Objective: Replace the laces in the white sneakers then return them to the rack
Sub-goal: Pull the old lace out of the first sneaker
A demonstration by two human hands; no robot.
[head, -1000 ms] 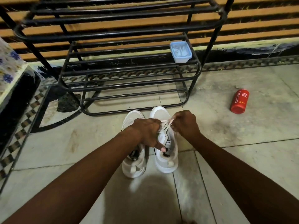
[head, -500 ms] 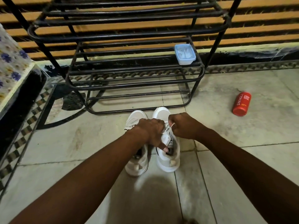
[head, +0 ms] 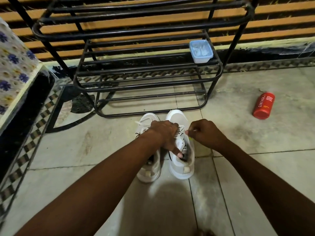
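Two white sneakers stand side by side on the tiled floor, toes toward the black metal shoe rack (head: 150, 79). My left hand (head: 166, 133) rests over the laced part of the right sneaker (head: 181, 160), with one finger pointing into its opening. My right hand (head: 206, 133) is closed, pinching a white lace (head: 181, 131) end just right of that shoe. The left sneaker (head: 147, 169) is partly hidden under my left forearm, and its laces lie loose near the toe.
A small blue lidded box (head: 201, 51) sits on the rack's middle shelf at the right. A red bottle (head: 263, 105) lies on the floor to the right. A flower-patterned cloth surface (head: 12, 72) stands at the left edge. A slatted wall runs behind the rack.
My right hand has drawn a little to the right, away from the left hand, pulling the lace end out. The view has shifted slightly; the shoes stay in place.
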